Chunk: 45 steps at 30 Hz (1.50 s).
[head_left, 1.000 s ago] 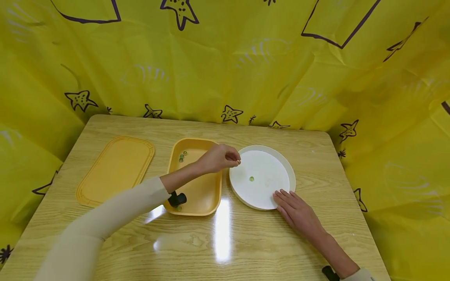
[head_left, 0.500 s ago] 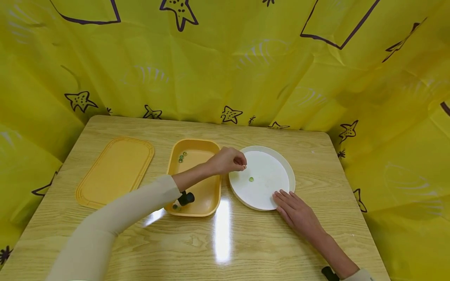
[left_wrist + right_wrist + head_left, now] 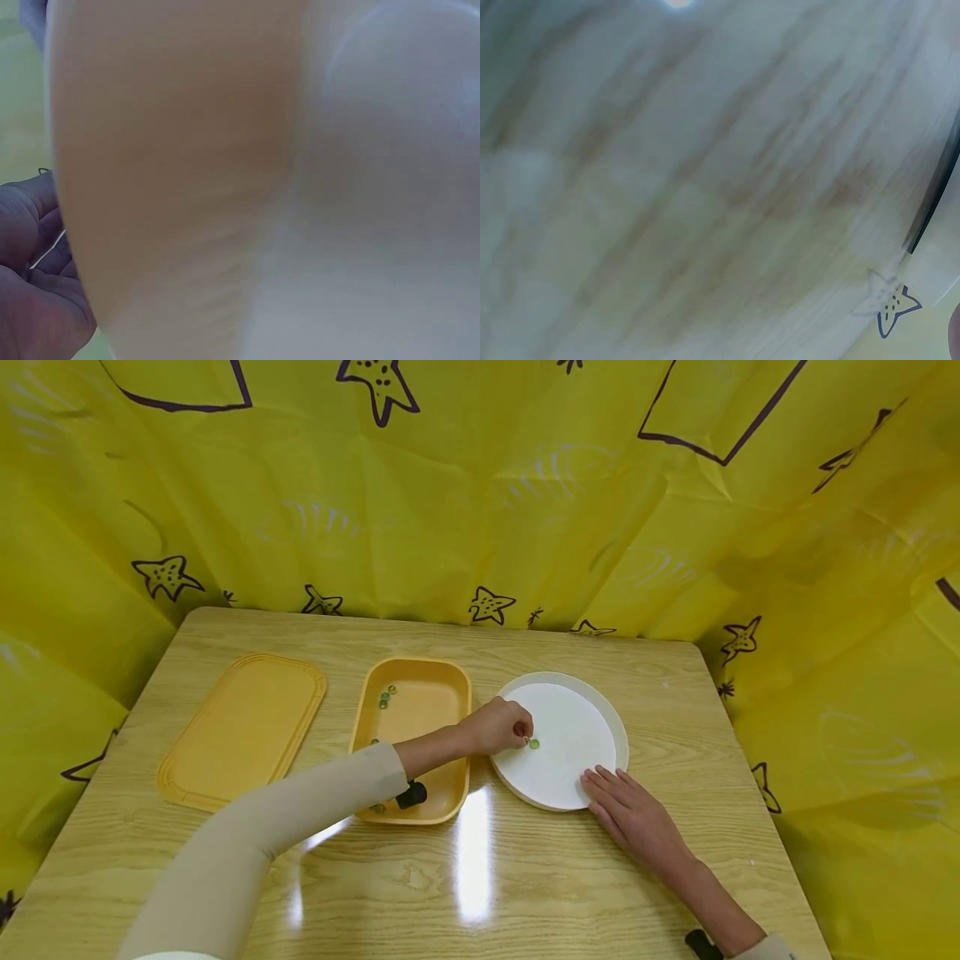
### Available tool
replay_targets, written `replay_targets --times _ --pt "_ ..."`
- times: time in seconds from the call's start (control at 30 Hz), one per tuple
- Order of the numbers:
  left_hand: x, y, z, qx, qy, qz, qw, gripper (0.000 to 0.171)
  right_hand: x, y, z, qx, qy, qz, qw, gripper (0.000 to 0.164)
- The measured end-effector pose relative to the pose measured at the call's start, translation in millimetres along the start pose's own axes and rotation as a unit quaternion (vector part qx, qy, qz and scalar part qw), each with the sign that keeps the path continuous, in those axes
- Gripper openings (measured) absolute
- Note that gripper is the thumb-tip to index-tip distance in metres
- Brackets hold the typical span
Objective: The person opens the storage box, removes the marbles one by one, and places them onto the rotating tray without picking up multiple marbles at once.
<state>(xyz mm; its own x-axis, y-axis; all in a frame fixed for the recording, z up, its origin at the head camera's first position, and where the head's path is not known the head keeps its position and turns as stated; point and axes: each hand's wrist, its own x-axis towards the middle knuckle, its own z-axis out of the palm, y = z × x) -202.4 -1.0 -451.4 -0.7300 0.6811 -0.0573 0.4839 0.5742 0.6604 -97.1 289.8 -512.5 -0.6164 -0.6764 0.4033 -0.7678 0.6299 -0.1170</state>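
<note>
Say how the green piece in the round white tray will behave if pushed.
The green piece looks rounded, so it may roll across the white tray, which looks flat inside; its raised rim would probably stop it. Being so small, the piece is likely light.

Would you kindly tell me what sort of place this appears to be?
Probably an indoor, curtained-off tabletop workspace, perhaps arranged for recording: starfish-printed yellow sheeting hangs behind and beside a wood-grain table, and a black wrist-worn device is visible.

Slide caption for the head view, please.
Left grip pinched over a white tray beside a green bead, right grip resting on its near edge.
</note>
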Motion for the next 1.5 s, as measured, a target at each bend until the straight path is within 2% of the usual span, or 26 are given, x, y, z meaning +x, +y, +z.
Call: replay_targets --times 0.37,0.53,0.67,1.23,1.5 --pt "5.6 -3.5 7.3 0.036 0.01 0.0 0.9993 0.004 -2 0 1 0.002 -0.001 0.004 1.0 0.045" --pt "8.5 -6.0 9.5 0.052 0.012 -0.013 0.9985 0.005 -1 0 1 0.003 -0.002 0.006 1.0 0.047" --pt "10.0 -7.0 9.8 0.055 0.014 -0.022 0.9981 0.005 -1 0 1 0.002 -0.001 0.006 1.0 0.048" --pt "12.8 -6.5 10.2 0.067 0.006 -0.021 0.9975 0.006 -1 1 0 0.0 -0.012 0.011 1.0 0.049" --pt "12.7 -5.5 10.8 0.059 0.002 -0.025 0.998 0.004 -2 0 1 0.002 0.0 0.007 1.0 0.05"
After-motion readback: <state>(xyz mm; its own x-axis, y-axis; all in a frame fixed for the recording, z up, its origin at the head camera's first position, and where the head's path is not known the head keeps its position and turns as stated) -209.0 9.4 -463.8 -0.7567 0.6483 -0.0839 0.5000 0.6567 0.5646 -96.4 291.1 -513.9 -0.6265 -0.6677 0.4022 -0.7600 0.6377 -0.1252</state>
